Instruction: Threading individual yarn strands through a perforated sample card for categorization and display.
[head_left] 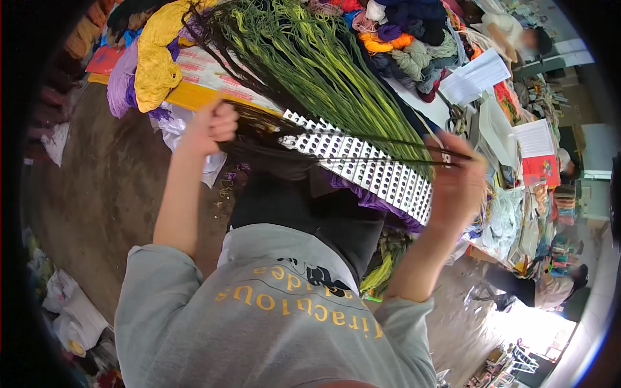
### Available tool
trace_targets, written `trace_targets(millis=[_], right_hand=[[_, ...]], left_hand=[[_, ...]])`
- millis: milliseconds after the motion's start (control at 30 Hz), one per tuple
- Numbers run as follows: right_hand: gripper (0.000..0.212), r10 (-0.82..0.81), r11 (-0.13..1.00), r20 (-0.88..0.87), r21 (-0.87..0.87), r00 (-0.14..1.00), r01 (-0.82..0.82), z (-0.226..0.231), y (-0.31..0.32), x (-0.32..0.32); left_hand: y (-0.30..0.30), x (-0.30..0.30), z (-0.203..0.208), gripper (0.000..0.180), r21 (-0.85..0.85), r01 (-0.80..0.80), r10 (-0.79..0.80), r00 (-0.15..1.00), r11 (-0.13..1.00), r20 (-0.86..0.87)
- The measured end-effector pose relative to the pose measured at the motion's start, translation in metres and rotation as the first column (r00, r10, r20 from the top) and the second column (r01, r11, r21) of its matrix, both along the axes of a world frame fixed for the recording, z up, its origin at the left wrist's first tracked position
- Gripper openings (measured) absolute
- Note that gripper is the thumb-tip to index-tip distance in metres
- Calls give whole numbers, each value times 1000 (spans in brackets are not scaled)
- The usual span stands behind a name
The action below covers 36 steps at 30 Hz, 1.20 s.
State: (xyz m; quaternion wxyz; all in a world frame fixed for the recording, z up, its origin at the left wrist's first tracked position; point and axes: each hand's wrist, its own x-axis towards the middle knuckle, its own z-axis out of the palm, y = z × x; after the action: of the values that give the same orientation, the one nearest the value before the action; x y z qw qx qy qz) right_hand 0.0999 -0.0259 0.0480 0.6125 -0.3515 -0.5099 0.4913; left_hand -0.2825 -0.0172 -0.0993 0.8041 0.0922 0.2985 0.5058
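My left hand [218, 127] is closed in a fist around a bundle of dark brown, nearly black yarn [275, 152]. A few strands of it stretch across to my right hand [459, 187], whose blurred fingers have them pinched near the tips. Between and beneath my hands lies a white strip board [381, 181] with rows of dark holes. Long green and yellow-green yarn strands [323, 77] fan away from the board over the table. More dark yarn trails toward the far left, alongside the green strands.
Yellow yarn skeins [158, 58] and lilac ones [121, 84] hang over the table's left corner. Balls and skeins of mixed colours [411, 48] pile up at the back. Papers [475, 76] and a white tray [501, 132] lie to the right. Other people are farther off.
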Motion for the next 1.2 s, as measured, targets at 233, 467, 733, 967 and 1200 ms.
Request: trace_targets(millis=[233,467,733,967,1200], right_hand=[[19,-328,933,-239,68,914,352,63,29,248],[14,-829,526,517,595,212,608,78,8,254],[14,173,978,609,-202,774,-60,-98,46,-39],[19,150,951,792,-279,591,132,-149,59,-67],[19,145,942,742,-307,654,139,-172,72,-64]], left_hand=[[-55,-201,-75,28,-8,-658,642,733,753,224],[-39,-103,17,51,361,-548,476,836,755,273],[23,88,16,48,92,211,-192,964,973,-184],[43,122,6,46,-131,454,-465,785,881,-410],[69,142,-26,16,-16,427,-320,651,904,-688]])
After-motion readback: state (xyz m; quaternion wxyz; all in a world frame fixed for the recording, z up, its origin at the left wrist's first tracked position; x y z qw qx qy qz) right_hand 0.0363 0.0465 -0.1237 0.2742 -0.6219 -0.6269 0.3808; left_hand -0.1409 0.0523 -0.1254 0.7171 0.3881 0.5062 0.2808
